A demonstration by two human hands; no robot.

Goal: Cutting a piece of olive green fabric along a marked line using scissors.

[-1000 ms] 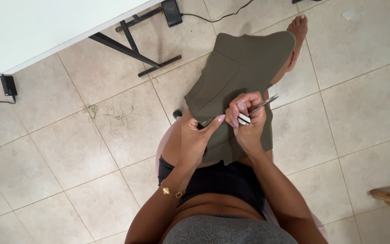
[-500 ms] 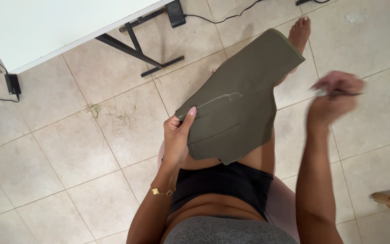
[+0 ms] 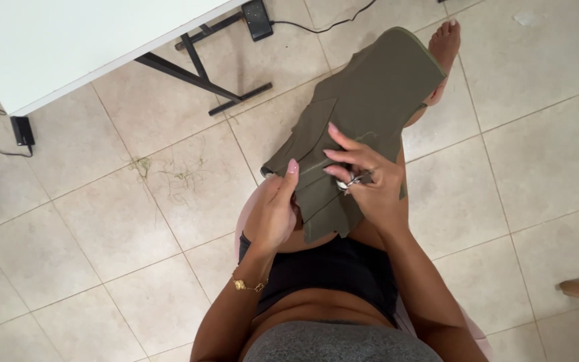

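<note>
Across the seated person's lap lies an olive-green piece of cloth (image 3: 370, 100), a matte woven fabric with stitched seams and a flap-shaped panel, draped from the thighs out along the outstretched leg toward the bare foot (image 3: 447, 41). No package, label or sign shows anywhere on it or about it.

Left hand (image 3: 275, 211) pinches the near edge of the cloth between thumb and fingers, closed on the fabric just above the knee. Right hand (image 3: 364, 175) rests on top of the cloth, its fingers curled shut around a small metal tool (image 3: 354, 179) with a shiny, thin tip; which kind of tool it is I cannot tell. A thin gold bracelet (image 3: 248, 285) sits on the left wrist.

Half a second ago the right hand was lifted well out to the side, away from the cloth; now it is back down on the fabric, close to the left hand.

Loose olive threads (image 3: 169, 173) lie scattered on the beige tiled floor (image 3: 88, 248). A white surface (image 3: 68, 40) on a black metal frame stands nearby, with a black pedal (image 3: 257, 15) and cable beneath it.
</note>
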